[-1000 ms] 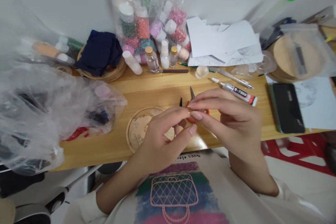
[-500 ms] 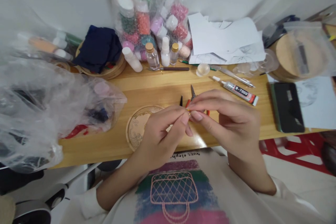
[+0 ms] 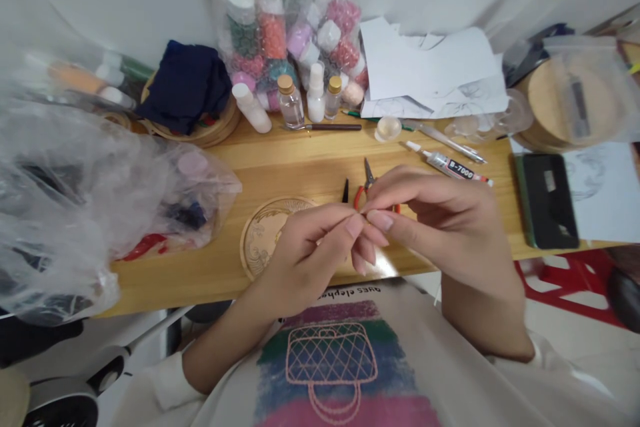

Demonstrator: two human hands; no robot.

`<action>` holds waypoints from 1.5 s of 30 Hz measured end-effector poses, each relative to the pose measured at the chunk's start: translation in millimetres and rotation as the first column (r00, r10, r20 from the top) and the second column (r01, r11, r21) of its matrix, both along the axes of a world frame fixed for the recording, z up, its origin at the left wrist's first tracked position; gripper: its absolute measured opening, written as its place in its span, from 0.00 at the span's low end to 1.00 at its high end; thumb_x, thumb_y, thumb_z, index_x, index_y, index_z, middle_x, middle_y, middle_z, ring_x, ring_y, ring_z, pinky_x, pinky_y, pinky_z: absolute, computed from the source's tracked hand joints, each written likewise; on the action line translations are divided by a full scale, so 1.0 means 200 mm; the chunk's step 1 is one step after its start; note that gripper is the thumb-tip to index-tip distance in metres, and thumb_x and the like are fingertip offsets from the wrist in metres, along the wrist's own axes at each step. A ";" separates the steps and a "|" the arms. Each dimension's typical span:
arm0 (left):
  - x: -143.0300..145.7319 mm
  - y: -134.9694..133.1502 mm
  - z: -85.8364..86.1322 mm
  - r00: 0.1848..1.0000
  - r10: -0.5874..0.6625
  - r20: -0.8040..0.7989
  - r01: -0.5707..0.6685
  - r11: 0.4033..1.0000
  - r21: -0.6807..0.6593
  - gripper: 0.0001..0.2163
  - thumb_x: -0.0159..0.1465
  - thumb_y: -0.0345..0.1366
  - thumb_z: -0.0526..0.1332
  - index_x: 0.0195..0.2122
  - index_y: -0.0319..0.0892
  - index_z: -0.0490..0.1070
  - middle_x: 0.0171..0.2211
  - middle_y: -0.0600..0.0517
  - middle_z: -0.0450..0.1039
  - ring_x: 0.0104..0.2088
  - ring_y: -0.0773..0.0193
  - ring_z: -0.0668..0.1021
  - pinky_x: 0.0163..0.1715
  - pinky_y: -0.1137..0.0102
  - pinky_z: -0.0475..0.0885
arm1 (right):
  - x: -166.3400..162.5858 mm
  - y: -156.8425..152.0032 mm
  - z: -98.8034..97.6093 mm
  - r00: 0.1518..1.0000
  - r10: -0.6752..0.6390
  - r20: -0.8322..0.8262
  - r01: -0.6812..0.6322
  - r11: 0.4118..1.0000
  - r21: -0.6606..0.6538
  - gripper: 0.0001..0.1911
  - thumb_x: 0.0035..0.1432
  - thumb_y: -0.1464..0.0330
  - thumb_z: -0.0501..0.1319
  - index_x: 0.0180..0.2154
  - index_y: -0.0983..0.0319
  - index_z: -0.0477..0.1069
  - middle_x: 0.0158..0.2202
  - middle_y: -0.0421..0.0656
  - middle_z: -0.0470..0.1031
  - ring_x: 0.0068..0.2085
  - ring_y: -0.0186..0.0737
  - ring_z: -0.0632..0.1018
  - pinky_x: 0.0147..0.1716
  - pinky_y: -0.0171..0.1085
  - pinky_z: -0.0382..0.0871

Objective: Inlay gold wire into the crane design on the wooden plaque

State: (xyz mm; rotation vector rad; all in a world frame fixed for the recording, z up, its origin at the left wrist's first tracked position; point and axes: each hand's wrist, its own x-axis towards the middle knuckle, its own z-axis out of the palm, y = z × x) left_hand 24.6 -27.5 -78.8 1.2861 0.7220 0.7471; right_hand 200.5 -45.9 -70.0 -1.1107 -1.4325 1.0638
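- Where the two hands meet above the near edge of the desk (image 3: 300, 163), the thumb and forefinger of the left hand (image 3: 305, 260) are pinched together, tip to tip against those of the right hand (image 3: 445, 227).
- The right hand's fingers (image 3: 380, 219) are likewise closed in a pinch. Whatever sits between the four fingertips is too small to make out.
- Both hands hover above the desk rather than resting on it.
- Red-handled pliers (image 3: 369, 181) lie on the desk just past the fingertips at twelve o'clock, nose pointing away from the person, handles partly hidden by the right hand.
- A thin black-tipped tool (image 3: 345, 190) lies just beside the pliers, at eleven o'clock from the pinch.
- An engraved round wooden disc (image 3: 263, 233) lies flat at nine o'clock, partly under the left hand.
- At two o'clock a tube of B-7000 glue (image 3: 453, 167) lies on its side, well apart from the hands.
- A black phone (image 3: 547, 200) lies flat at three o'clock, beyond the right hand.
- Small cork-topped bottles (image 3: 290, 100) stand upright at eleven o'clock near the wall, in front of a clear bag of bead jars (image 3: 280, 33).
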 end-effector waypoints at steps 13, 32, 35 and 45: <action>0.00 0.01 -0.01 0.910 0.105 -0.400 0.108 0.873 0.475 0.15 0.72 0.33 0.48 0.28 0.42 0.65 0.26 0.54 0.69 0.29 0.66 0.72 0.31 0.68 0.66 | -0.02 -0.05 0.01 0.976 -0.140 0.166 0.151 0.987 -0.056 0.05 0.56 0.74 0.67 0.32 0.58 0.79 0.30 0.38 0.81 0.32 0.34 0.80 0.30 0.34 0.73; 0.00 -0.01 0.04 0.744 0.246 -0.621 0.339 0.662 0.668 0.12 0.71 0.29 0.47 0.30 0.43 0.63 0.25 0.55 0.64 0.26 0.65 0.68 0.27 0.67 0.62 | -0.05 -0.11 0.09 0.684 -0.263 0.681 0.092 0.957 0.277 0.06 0.60 0.74 0.62 0.33 0.57 0.73 0.30 0.38 0.81 0.33 0.38 0.82 0.32 0.36 0.72; 0.00 -0.01 0.04 0.756 0.218 -0.617 0.339 0.676 0.655 0.12 0.71 0.29 0.47 0.30 0.43 0.64 0.26 0.55 0.65 0.27 0.65 0.67 0.27 0.67 0.62 | -0.05 -0.11 0.09 0.694 -0.247 0.677 0.085 0.961 0.264 0.07 0.60 0.75 0.62 0.32 0.57 0.73 0.29 0.37 0.81 0.33 0.37 0.81 0.32 0.36 0.72; -0.01 -0.01 0.05 0.754 0.153 -0.638 0.375 0.698 0.610 0.13 0.71 0.30 0.46 0.32 0.42 0.66 0.29 0.53 0.69 0.28 0.65 0.69 0.27 0.67 0.63 | -0.03 -0.10 0.08 0.737 -0.234 0.634 0.091 0.964 0.250 0.09 0.59 0.76 0.63 0.32 0.55 0.72 0.29 0.35 0.80 0.30 0.34 0.80 0.31 0.33 0.73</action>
